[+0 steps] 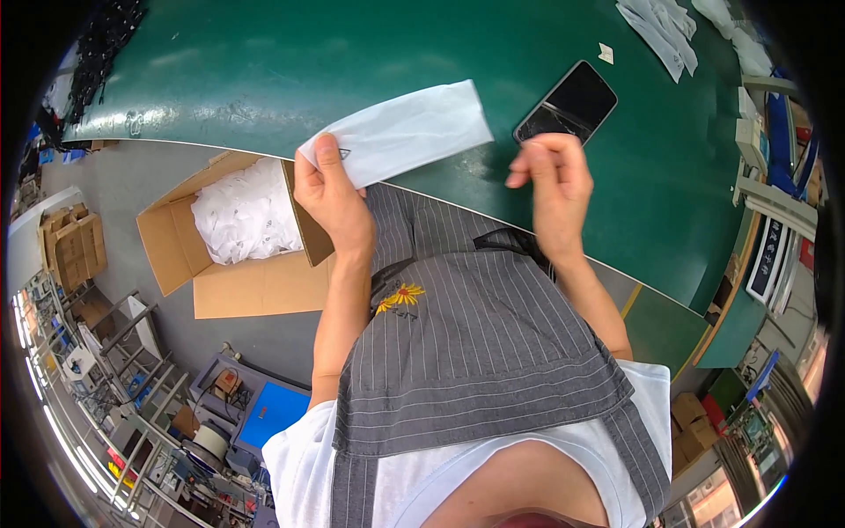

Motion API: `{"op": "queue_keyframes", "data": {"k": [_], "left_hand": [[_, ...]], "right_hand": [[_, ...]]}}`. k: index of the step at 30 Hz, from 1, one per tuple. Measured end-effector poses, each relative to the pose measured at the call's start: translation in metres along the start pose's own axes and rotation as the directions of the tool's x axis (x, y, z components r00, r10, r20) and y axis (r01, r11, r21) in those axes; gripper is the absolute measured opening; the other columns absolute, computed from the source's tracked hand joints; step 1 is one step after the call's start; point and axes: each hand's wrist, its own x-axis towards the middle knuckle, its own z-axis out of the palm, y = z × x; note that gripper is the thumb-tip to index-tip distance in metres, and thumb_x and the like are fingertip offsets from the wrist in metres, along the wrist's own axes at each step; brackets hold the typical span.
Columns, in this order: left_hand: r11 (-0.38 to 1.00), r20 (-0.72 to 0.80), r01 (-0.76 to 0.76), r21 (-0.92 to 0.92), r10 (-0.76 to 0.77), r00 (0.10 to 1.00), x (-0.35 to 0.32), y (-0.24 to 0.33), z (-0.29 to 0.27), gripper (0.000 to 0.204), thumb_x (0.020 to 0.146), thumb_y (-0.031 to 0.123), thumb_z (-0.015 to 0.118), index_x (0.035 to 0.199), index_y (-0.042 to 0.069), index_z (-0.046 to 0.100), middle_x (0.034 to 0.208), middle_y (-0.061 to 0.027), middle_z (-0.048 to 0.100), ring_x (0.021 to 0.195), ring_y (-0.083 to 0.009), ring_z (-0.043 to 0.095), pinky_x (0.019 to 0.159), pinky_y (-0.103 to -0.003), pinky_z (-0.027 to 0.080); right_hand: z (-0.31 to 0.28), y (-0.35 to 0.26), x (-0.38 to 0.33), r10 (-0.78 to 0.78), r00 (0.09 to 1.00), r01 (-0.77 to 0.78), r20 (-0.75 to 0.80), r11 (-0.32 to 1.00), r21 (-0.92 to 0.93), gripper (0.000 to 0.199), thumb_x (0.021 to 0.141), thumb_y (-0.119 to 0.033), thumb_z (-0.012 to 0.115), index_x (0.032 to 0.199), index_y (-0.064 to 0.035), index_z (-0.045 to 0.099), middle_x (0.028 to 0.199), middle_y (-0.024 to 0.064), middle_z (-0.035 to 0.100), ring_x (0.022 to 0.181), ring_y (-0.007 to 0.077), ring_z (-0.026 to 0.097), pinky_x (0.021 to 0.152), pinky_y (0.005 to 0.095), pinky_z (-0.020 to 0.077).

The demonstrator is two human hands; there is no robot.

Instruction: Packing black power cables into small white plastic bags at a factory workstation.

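Here you are at the green worktop (pixel 264 84), your left grip (pixel 336 198) clamped on one end of a flat white bag (pixel 409 132); your thumb presses on top, just beside a small dark triangle mark, and your other fingers are mostly hidden beneath; the bag reaches out over the worktop's near side, its far end pointing toward the phone (pixel 583 92) but apart from it.

Your right grip (pixel 563 189) holds no thing that shows, its fingers curled inward; whether the tips meet, you cannot tell from here, nor whether they brush the phone's near end, which they overlap in view.

Now the feel of it; the bag looks very light, thin and soft, with faint creases and a slight bow along its length; it seems just stiff enough to stand out from one pinch, yet likely to sag or fold if pushed; the smooth face may slide a little, so a flat thumb-and-finger pinch looks best, one at each short end; breakage seems no worry, though a hard squeeze could crease it; to your left, an open cardboard box (pixel 264 295) holds a crumpled white heap (pixel 246 216).
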Motion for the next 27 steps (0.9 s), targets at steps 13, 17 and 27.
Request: {"op": "queue_keyframes", "data": {"k": [13,17,27], "left_hand": [[0.883,0.161,-0.251,0.398,0.202,0.966,-0.002,-0.010,-0.010,0.015,0.091,0.017,0.059,0.084,0.003,0.062,0.063,-0.0015,0.053,0.048,-0.0074,0.043,0.044,-0.026,0.035],[0.621,0.228,-0.462,0.633,0.421,0.878,-0.002,-0.027,-0.003,0.010,0.083,0.016,0.066,0.081,0.008,0.061,0.062,-0.0083,0.060,0.054,-0.0255,0.059,0.051,-0.034,0.042],[0.522,0.169,-0.520,0.677,0.576,0.799,0.032,0.002,-0.086,0.016,0.084,0.010,0.060,0.100,0.009,0.064,0.077,-0.0080,0.066,0.057,-0.0235,0.060,0.059,-0.033,0.047]], "right_hand": [[0.039,0.005,0.021,0.078,0.997,-0.069,0.018,0.951,-0.301,0.019,0.090,-0.019,0.061,0.090,-0.0008,0.064,0.074,-0.0009,0.058,0.071,0.0050,0.049,0.062,0.0195,0.0403],[0.029,0.007,0.022,-0.220,0.975,0.177,-0.006,0.801,-0.572,0.017,0.092,-0.016,0.058,0.098,-0.0003,0.062,0.078,0.0009,0.058,0.068,0.0067,0.048,0.061,0.0209,0.0405],[0.090,0.035,0.020,-0.244,0.834,0.549,0.495,0.457,-0.699,0.021,0.085,-0.008,0.061,0.106,-0.0067,0.061,0.103,0.0116,0.056,0.092,0.0269,0.057,0.075,0.0348,0.0484]]}}
